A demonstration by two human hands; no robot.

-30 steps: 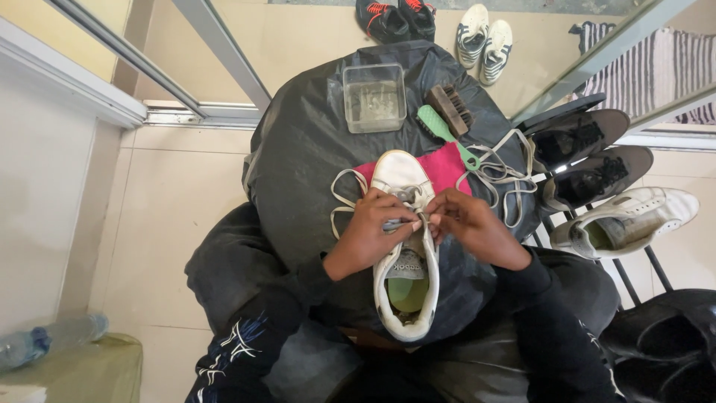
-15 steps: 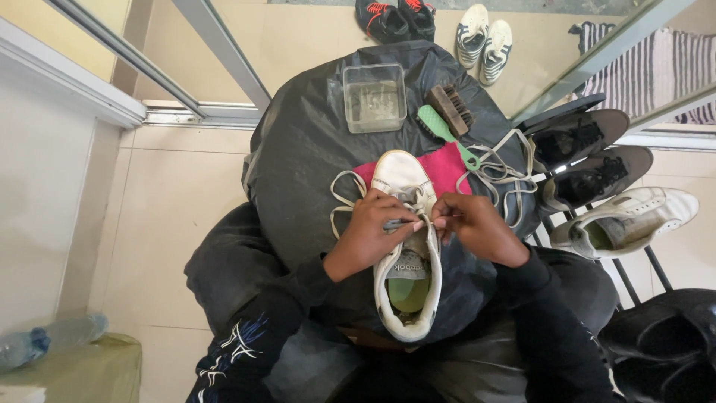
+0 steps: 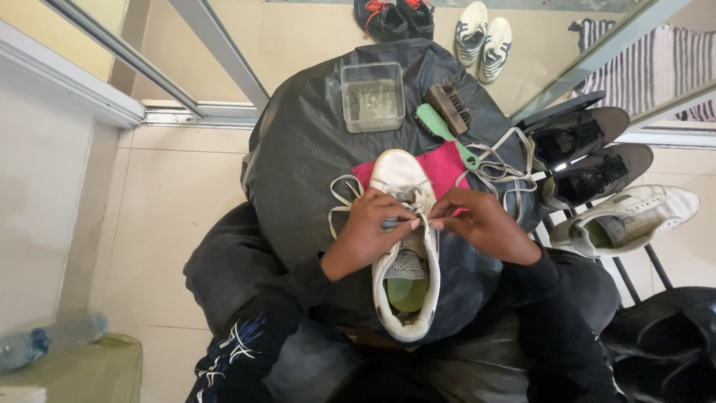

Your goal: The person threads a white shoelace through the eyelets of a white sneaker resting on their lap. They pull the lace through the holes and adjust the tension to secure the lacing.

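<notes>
While the white sneaker [image 3: 406,246] lies toe-away on a round table covered w/ black plastic sheet [image 3: 298,164], both hands meet over its lace area, approx. mid-shoe. Left hand [image 3: 369,231] rests on the shoe's left side, fingers curled & pressed together, thumb + forefinger pinching what looks like a lace end at the eyelets; can't tell exactly which strand. Right hand [image 3: 481,224] sits on the right side, fingertips bunched and pinching toward the same spot, nearly touching the left hand's fingertips. White lace [image 3: 339,198] loops out loose to the left of the toe. Sneaker's toe lies on a pink cloth [image 3: 447,168], heel points toward the person, greenish insole visible inside. Beyond the cloth: green-handled brush [image 3: 444,134], a dark bristle brush [image 3: 447,108] just beside it, and a clear plastic container [image 3: 373,97] near the table's far edge. More loose white laces [image 3: 503,168] lie to the right of the cloth. Right of the table, a rack holds two dark shoes [image 3: 585,157] and a white shoe [image 3: 634,220]. On the floor past the table: a white striped pair [image 3: 483,33] and a dark pair w/ red laces [image 3: 394,15]. Plastic bottle [image 3: 48,343] lies at lower left. Person wears dark sleeves, left one w/ white pattern.
</notes>
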